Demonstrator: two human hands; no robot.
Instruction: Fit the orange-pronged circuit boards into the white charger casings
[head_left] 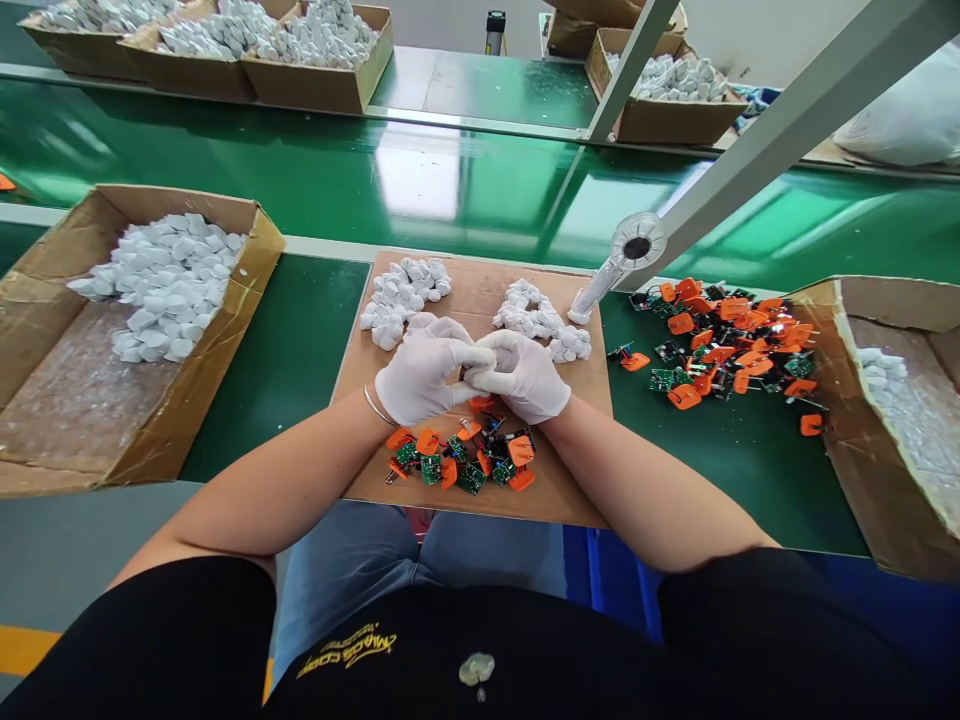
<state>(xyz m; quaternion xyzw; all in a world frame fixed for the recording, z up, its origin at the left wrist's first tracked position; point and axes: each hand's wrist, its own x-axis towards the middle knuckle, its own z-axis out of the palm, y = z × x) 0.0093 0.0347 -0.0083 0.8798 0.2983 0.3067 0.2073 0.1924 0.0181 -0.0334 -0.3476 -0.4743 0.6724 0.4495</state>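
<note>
My left hand (421, 376) and my right hand (526, 376), both in white gloves, meet fingertip to fingertip over a cardboard sheet (577, 440). Their fingers are closed around something small, mostly hidden, with a dark bit showing between them. An orange piece (481, 404) shows just under the fingers; whether it hangs from them or lies on the sheet I cannot tell. Nearer to me lies a cluster of small green circuit boards (471, 478) with orange pieces. Beyond my hands sit two groups of white plastic caps, one at left (401, 298) and one at right (532, 310).
At left stands a cardboard box (225, 300) of white parts; another box (832, 400) is at right. A heap of boards with orange pieces (739, 340) lies beside it. A clear round-headed device (637, 245) stands by a slanting metal post (750, 150). More boxes (315, 85) line the back.
</note>
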